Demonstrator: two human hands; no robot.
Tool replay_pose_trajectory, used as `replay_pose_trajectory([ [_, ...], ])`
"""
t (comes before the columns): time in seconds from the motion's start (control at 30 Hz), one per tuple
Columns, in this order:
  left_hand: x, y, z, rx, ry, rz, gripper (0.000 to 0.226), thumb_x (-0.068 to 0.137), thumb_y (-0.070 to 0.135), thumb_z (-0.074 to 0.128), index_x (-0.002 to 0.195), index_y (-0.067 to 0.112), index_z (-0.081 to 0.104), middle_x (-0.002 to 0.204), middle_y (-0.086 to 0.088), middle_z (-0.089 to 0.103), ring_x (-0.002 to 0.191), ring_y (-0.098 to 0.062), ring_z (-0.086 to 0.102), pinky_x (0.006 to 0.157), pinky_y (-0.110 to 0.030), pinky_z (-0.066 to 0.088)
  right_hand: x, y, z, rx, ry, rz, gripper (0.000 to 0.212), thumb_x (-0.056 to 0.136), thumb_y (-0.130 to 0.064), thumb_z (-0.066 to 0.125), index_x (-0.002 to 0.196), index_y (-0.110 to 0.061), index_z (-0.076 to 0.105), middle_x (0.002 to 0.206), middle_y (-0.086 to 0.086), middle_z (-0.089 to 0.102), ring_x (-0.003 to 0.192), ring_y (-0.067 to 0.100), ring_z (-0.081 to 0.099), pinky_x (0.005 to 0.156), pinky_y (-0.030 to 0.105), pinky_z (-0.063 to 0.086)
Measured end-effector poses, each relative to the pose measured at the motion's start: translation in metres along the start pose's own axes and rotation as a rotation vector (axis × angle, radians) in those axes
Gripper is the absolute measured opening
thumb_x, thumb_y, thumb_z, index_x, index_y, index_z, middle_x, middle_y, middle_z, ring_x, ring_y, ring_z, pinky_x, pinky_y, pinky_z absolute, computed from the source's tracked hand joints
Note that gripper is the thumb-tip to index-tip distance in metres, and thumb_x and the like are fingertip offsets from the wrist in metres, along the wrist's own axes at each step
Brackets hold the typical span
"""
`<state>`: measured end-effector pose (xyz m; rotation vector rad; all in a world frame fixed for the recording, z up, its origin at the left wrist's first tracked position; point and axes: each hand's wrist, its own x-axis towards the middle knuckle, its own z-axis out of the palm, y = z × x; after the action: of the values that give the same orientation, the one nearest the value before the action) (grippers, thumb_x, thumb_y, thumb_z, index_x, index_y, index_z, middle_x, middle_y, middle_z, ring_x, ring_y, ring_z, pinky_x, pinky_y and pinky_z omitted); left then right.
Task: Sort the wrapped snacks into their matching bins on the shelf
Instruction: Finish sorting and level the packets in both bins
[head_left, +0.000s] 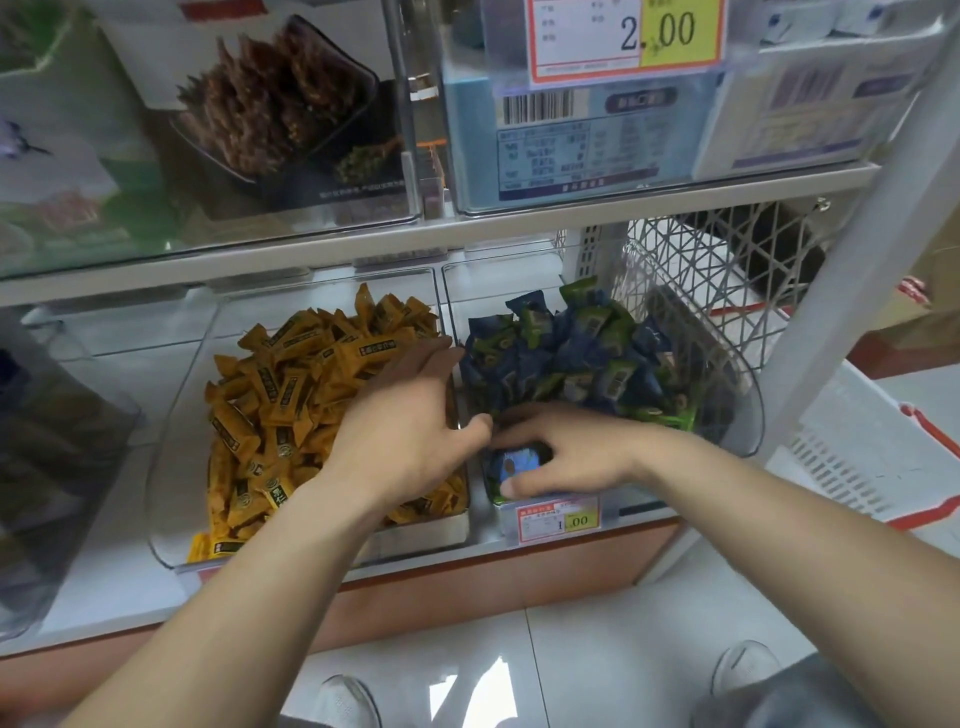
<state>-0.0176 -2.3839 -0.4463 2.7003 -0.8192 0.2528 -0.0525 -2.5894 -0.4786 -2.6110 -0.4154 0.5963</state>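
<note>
Shelf bins look almost sorted: yellow snacks left, blue right. Fingers of your right hand grip a blue snack at its bin's front; those of your left hand lie straight over the yellow.

Orange wrapped snacks fill the left clear bin; blue-green wrapped snacks are heaped in the right clear bin, both bins side by side on the shelf.
</note>
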Motion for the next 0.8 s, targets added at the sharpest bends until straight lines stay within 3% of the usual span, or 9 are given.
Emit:
replay_pose_trajectory([
  [0.07,0.000,0.000,0.000,-0.001,0.006,-0.003,0.073,0.080,0.059,0.058,0.144,0.028,0.039,0.152,0.008,0.037,0.134,-0.015,0.039,0.098,-0.029,0.042,0.013,0.004,0.005,-0.051,-0.047,0.058,0.072,0.079,-0.069,0.062,0.144,-0.046,0.042,0.156,-0.010,0.032,0.139,0.020,0.035,0.114,0.043,0.035],
  [0.17,-0.001,0.000,0.000,-0.006,0.003,0.004,0.074,0.078,0.058,0.056,0.143,0.029,0.038,0.151,0.008,0.037,0.132,-0.015,0.040,0.093,-0.026,0.042,0.021,0.009,0.001,-0.209,0.012,0.115,0.072,0.069,-0.066,0.068,0.136,-0.052,0.045,0.144,-0.012,0.040,0.128,0.022,0.042,0.098,0.042,0.046],
  [0.43,-0.001,-0.002,0.000,-0.007,0.007,-0.008,0.075,0.074,0.060,0.052,0.143,0.031,0.038,0.151,0.013,0.035,0.132,-0.013,0.042,0.091,-0.027,0.045,0.008,0.035,-0.030,-0.237,0.231,0.201,0.037,0.075,-0.046,0.073,0.111,-0.044,0.066,0.113,-0.013,0.066,0.102,0.017,0.063,0.075,0.035,0.056],
  [0.53,0.000,-0.003,0.001,-0.010,0.005,-0.004,0.074,0.074,0.060,0.051,0.142,0.033,0.037,0.151,0.014,0.035,0.132,-0.012,0.041,0.091,-0.028,0.045,-0.001,0.047,-0.039,-0.223,0.305,0.269,0.021,0.080,-0.046,0.070,0.100,-0.043,0.066,0.108,-0.013,0.068,0.097,0.016,0.065,0.074,0.035,0.056],
  [0.6,0.000,-0.004,0.002,-0.014,0.010,0.004,0.072,0.075,0.060,0.051,0.141,0.034,0.037,0.150,0.014,0.036,0.130,-0.012,0.043,0.089,-0.027,0.044,-0.006,0.051,-0.043,-0.184,0.359,0.302,0.016,0.082,-0.042,0.070,0.095,-0.045,0.062,0.116,-0.011,0.064,0.101,0.017,0.064,0.075,0.032,0.053],
  [0.7,0.000,-0.004,0.002,-0.009,0.016,0.011,0.073,0.075,0.062,0.050,0.141,0.033,0.037,0.150,0.015,0.035,0.130,-0.012,0.043,0.090,-0.027,0.045,-0.009,0.046,-0.047,-0.240,0.382,0.346,0.022,0.083,-0.039,0.068,0.105,-0.041,0.064,0.121,-0.006,0.058,0.103,0.021,0.061,0.076,0.033,0.050],
  [0.8,0.000,-0.005,0.002,-0.016,0.011,0.012,0.075,0.076,0.062,0.051,0.143,0.032,0.037,0.151,0.014,0.034,0.132,-0.012,0.041,0.094,-0.028,0.045,-0.016,0.034,-0.055,-0.264,0.364,0.372,0.031,0.076,-0.047,0.071,0.106,-0.041,0.064,0.112,-0.007,0.061,0.095,0.021,0.062,0.077,0.036,0.055],
])
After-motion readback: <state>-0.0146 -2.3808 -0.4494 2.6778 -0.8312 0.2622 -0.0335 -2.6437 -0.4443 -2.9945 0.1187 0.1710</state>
